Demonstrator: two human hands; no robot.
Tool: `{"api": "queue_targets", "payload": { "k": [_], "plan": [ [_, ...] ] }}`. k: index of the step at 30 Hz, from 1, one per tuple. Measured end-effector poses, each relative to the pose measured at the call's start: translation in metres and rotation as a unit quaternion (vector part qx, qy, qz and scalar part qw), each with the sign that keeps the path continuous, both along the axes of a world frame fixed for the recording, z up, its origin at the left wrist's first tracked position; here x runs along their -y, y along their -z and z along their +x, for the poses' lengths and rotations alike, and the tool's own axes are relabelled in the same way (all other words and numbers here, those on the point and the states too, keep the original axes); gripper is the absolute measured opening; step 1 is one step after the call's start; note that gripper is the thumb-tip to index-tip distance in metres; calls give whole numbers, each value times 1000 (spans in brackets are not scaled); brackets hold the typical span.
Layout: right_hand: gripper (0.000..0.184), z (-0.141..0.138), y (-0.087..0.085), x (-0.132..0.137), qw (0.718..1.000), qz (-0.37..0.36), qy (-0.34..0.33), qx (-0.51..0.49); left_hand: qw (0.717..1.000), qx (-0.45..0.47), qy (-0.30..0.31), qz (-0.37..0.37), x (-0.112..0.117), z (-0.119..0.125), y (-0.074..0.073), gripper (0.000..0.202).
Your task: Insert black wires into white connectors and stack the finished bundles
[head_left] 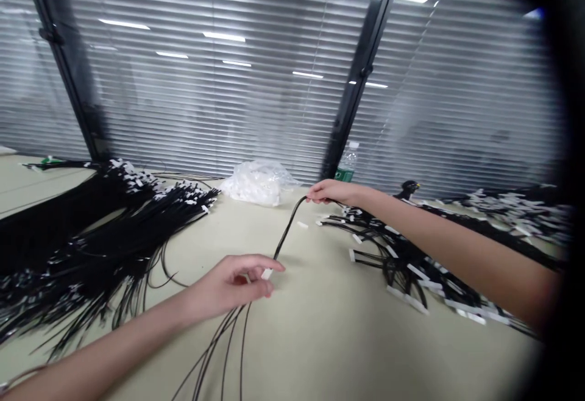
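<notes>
My left hand (pixel 235 282) is closed in a pinch on a thin bundle of black cables (pixel 286 235), near a small white tag. The bundle runs up and to the right to my right hand (pixel 329 192), whose fingers are closed round its far end. Below my left hand the loose cable ends trail down toward the frame's lower edge. Both forearms stretch out over the pale table (pixel 320 334).
A big heap of black cables with white tags (pixel 91 236) covers the table's left side. Another pile (pixel 411 261) lies under my right forearm. At the back stand a clear plastic bag (pixel 259 181) and a water bottle (pixel 347 163), in front of blinds.
</notes>
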State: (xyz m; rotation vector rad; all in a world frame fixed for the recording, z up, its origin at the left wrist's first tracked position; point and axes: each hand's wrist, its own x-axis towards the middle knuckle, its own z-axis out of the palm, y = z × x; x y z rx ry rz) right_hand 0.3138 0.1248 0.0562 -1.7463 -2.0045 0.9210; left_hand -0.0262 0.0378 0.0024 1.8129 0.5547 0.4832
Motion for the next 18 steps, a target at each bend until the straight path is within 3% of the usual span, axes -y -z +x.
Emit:
{"api": "queue_targets", "payload": {
  "k": [4,8,11,14,18],
  "plan": [
    [25,-19,18,-20,999,-18,-12,48,1000,12,-9,-9,-3,-1,6,32],
    [25,-28,21,-22,997,-11,-14,73,999,22,-3,-31,-8,-1,12,33],
    [23,-28,11,-15,997,15,-4,72,999,17,-8,-27,-9,-1,13,34],
    [23,-25,-7,0,997,56,16,51,999,-5,-31,38,-9,-3,13,37],
    [31,-22,-31,42,990,129,61,-9,991,-10,-76,108,-11,-4,11,64]
  ]
}}
